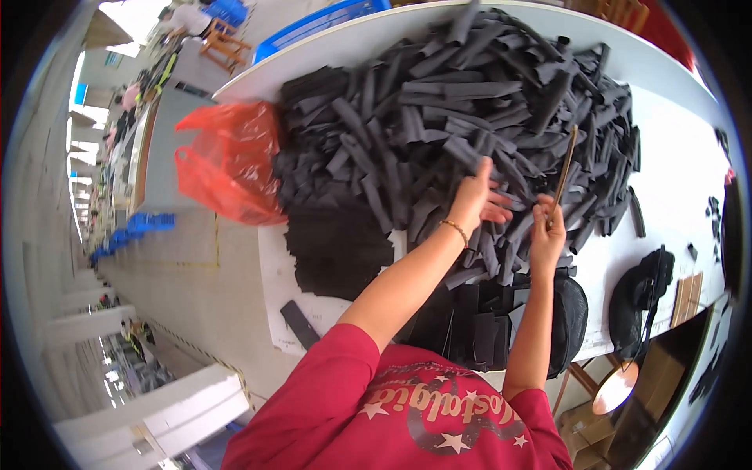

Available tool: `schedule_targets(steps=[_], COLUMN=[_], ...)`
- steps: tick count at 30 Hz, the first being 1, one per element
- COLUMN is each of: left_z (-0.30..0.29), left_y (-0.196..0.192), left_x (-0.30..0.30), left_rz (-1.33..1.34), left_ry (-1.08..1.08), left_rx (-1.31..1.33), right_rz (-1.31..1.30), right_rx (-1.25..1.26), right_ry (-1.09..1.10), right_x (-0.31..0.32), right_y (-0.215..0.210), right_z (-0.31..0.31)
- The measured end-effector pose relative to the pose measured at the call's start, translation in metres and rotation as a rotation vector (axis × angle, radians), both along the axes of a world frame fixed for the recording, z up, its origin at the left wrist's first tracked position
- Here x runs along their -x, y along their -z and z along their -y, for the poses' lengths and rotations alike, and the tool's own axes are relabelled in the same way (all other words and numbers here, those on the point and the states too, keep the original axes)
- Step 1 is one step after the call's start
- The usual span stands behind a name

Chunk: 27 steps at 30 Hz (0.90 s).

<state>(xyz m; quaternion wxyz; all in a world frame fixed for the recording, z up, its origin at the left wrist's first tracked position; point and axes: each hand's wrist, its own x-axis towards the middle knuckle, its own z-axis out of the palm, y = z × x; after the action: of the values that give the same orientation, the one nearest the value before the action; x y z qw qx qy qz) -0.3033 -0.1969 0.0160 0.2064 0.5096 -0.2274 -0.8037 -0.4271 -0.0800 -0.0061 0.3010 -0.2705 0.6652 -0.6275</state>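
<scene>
Bare left hand (475,201) spread mid-frame, bare right hand (546,235) right-of-centre grips thin brown stick (565,171), dark-grey fabric-like strips (462,90) heaped upper centre.

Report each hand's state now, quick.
Left hand: open, fingers spread, over the dark strips.
Right hand: closed, holding a long thin stick.

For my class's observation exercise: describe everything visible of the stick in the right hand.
The stick is slim, long and brownish, with a slight shine; its material is unclear. The right hand holds its near end. It slants away and slightly rightward over the grey pile; whether it touches that is unclear.
</scene>
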Motion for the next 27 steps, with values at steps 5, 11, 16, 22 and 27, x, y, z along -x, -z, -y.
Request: schedule_targets(steps=[5, 11, 16, 22, 27], left_z=[-0.058, -0.047, -0.044, -0.047, -0.037], left_y=[-0.026, 0.009, 0.015, 0.045, 0.053], left_x=[-0.090, -0.309, -0.353, -0.384, -0.393], left_rz=[0.220, 1.236, 1.322, 1.238, 1.214], left_ry=[0.075, -0.200, 0.250, 0.273, 0.232], left_rx=[0.654, 1.291, 1.461, 1.554, 1.585], right_rz=[-0.342, -0.395, -0.561, -0.488, -0.475], right_rx=[-0.270, -0.192, -0.195, -0.306, -0.308], right_ry=[-0.039, -0.532, -0.752, -0.809, -0.796], right_x=[-0.028, -0.104, -0.161, -0.193, -0.201], right_y=[-0.019, -0.021, -0.010, -0.023, -0.033], right_z=[-0.019, -0.060, -0.066, -0.071, -0.074])
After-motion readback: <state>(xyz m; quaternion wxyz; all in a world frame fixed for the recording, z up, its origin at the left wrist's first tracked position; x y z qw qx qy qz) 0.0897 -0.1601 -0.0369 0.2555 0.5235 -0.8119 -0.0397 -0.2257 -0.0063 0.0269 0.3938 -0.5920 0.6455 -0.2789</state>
